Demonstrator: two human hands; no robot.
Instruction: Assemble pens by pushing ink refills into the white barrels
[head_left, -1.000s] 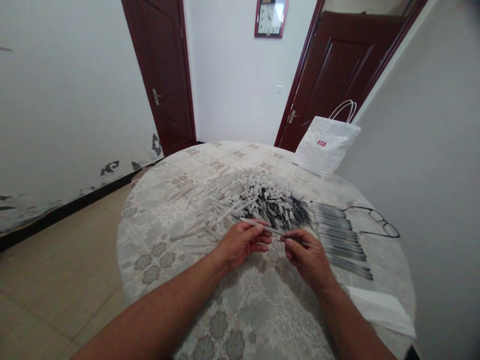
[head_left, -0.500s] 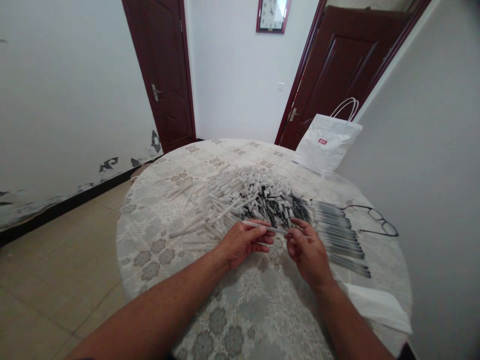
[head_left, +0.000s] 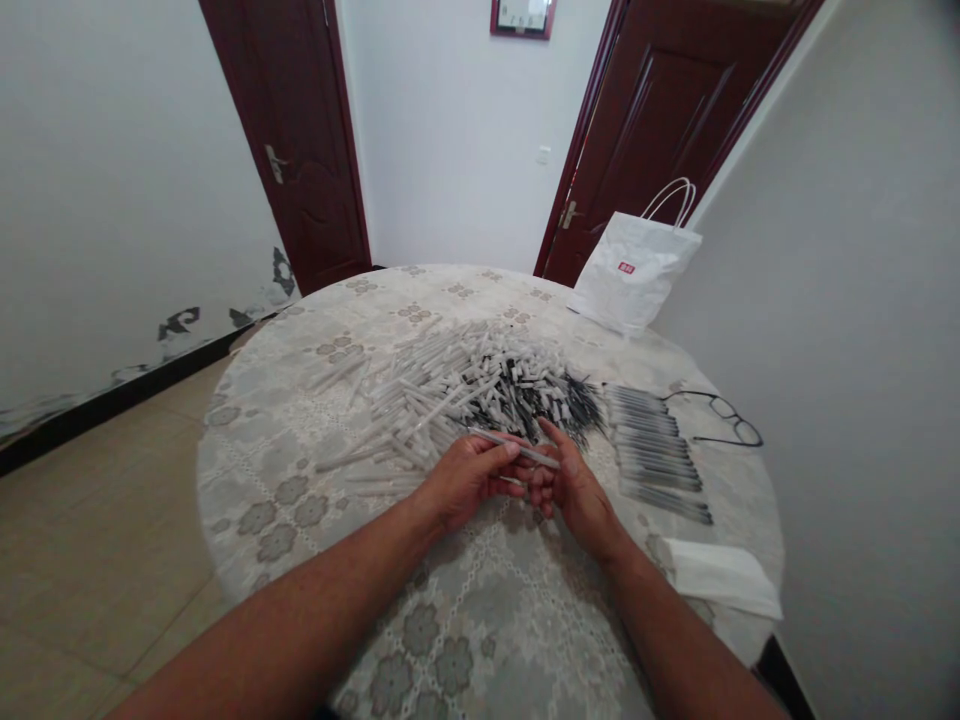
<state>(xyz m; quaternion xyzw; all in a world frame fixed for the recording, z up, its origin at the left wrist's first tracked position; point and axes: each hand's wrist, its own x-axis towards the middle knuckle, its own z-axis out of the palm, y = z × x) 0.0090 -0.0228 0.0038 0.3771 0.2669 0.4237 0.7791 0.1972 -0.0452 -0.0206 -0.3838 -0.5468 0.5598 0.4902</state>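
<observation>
Left grip (head_left: 476, 478) pinches a pale tube (head_left: 538, 457), right grip (head_left: 581, 492) loosely spread at its end, a heaped pile (head_left: 442, 395) just beyond both!

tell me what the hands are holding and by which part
The left hand holds a slim pale pen barrel near its middle; the right hand is at its right end, but whether it grips cannot be told.

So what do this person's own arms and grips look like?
The left forearm and right forearm are bare, with no sleeves showing. The left grip and right grip are ungloved hands; no watch or bracelet shows. Rings can't be judged.
</observation>
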